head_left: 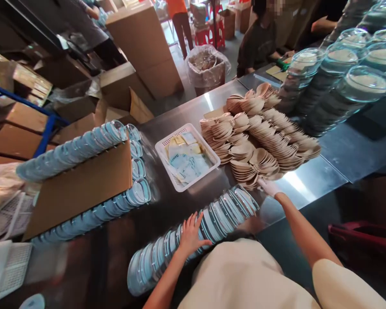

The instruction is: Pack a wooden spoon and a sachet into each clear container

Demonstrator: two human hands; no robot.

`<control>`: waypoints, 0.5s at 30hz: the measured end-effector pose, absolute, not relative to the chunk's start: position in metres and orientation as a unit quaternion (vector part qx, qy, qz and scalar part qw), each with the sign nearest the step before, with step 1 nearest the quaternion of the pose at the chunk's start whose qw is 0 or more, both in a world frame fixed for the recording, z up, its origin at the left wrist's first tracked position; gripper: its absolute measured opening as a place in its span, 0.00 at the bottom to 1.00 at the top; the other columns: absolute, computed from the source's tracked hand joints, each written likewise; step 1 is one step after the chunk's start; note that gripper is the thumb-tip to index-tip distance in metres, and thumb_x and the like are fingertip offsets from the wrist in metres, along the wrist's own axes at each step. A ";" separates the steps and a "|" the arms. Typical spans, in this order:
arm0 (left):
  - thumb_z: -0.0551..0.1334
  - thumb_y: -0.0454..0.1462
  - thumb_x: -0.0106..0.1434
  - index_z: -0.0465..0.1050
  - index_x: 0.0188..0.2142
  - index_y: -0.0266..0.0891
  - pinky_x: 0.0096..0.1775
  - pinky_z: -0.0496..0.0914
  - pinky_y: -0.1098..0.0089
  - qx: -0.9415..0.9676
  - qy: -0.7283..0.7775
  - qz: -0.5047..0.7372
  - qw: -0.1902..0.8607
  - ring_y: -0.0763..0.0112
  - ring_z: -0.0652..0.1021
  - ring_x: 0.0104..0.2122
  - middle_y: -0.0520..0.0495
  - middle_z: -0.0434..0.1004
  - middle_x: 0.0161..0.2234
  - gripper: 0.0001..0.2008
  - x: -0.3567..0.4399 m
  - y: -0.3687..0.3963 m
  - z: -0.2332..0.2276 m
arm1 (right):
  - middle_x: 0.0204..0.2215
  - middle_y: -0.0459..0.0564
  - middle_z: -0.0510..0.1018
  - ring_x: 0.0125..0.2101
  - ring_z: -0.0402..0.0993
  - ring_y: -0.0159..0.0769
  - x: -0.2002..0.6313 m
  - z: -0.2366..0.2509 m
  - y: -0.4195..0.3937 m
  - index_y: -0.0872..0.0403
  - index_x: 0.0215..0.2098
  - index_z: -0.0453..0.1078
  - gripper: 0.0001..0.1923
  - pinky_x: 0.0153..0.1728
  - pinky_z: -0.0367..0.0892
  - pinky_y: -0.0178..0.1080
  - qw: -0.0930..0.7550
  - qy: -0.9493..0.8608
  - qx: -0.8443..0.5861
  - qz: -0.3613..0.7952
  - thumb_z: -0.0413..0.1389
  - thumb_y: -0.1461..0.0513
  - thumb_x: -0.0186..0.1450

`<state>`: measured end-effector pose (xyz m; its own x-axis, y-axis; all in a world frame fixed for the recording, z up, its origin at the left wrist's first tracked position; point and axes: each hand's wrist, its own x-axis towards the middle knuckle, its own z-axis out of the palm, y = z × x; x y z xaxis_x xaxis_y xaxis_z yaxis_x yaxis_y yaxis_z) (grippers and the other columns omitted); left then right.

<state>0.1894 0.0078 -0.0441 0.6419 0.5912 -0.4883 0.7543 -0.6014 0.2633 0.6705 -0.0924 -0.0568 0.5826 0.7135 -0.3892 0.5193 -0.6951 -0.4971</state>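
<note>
Resting flat on a long row of clear round plastic lids (pixel 193 238) lying on its side along the near edge of the steel table (pixel 312 184): left hand (pixel 190 235), bare, fingers spread apart, palm on top of the row, gripping nothing. Right hand (pixel 269 187), in a white glove, reaches out to the near edge of the pile of pale wooden spoons (pixel 257 137); fingertips touch the lowest spoon stack, can't tell if they are closed on a spoon or just touching. Lid row runs from the near left of the table up toward the spoon pile, its far end just beside the right hand. White perforated plastic basket (pixel 167 150) with plastic-wrapped packets sits between the spoon pile and two more rows of clear lids (pixel 93 141) that flank a brown cardboard sheet (pixel 80 189) at left. Stacks of clear domed containers (pixel 341 77) lean at far right. Another person in dark clothing (pixel 257 43) sits at the table's far end.
</note>
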 end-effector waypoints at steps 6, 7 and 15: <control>0.58 0.52 0.73 0.58 0.74 0.44 0.73 0.51 0.47 0.876 0.414 -0.036 0.245 0.50 0.61 0.73 0.38 0.62 0.73 0.35 0.273 0.088 -0.010 | 0.56 0.63 0.82 0.56 0.77 0.49 0.686 -0.019 -0.024 0.53 0.60 0.76 0.21 0.53 0.66 0.44 0.032 -0.510 -0.846 0.150 0.53 0.55 0.74; 0.57 0.50 0.75 0.62 0.72 0.44 0.72 0.54 0.52 0.872 0.416 -0.013 0.259 0.53 0.64 0.71 0.38 0.66 0.71 0.31 0.297 0.115 -0.005 | 0.57 0.64 0.81 0.57 0.77 0.50 0.680 -0.015 -0.006 0.54 0.61 0.76 0.21 0.55 0.65 0.45 0.003 -0.541 -0.826 0.155 0.53 0.57 0.74; 0.72 0.46 0.64 0.67 0.64 0.29 0.62 0.65 0.51 0.753 0.603 0.029 0.262 0.40 0.69 0.66 0.20 0.69 0.65 0.36 0.413 0.237 -0.021 | 0.43 0.66 0.85 0.48 0.82 0.53 0.669 -0.013 0.008 0.58 0.41 0.80 0.12 0.51 0.70 0.46 0.044 -0.482 -0.861 0.156 0.59 0.57 0.68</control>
<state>0.4134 0.2373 -0.0215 0.2722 0.9228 -0.2725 0.8928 -0.1367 0.4292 0.6687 0.0081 -0.0129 0.4861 0.8442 -0.2258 0.8169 -0.5307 -0.2258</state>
